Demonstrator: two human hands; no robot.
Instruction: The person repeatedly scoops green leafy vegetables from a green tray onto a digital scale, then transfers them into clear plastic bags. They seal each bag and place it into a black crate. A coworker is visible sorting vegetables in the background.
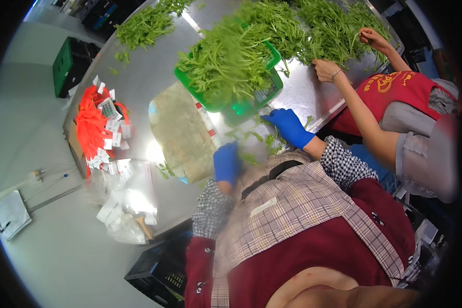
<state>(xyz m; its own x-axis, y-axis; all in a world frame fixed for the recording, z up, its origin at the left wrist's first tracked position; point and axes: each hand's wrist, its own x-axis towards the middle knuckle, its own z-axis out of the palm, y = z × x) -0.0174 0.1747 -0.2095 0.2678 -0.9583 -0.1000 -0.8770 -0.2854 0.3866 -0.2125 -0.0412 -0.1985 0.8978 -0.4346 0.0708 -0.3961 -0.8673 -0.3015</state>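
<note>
My blue-gloved right hand (288,126) is at the table's near edge, in front of a green plastic basket (192,91). Its fingers curl close to loose leaf scraps (271,144); whether they pinch any is unclear. My left hand (226,162), also in a blue glove, is motion-blurred beside the right edge of a worn, stained board or sheet (181,133). What its fingers do cannot be made out. Leafy green vegetables (227,61) heap above the basket's rim. Below the basket's front glows a small green display (237,108).
Bright orange strips with white tags (92,127) lie at the left table edge, near clear plastic bags (138,192). More greens (323,30) pile at the back right, where a co-worker's hands (327,70) handle them. A black crate (158,273) stands below the table.
</note>
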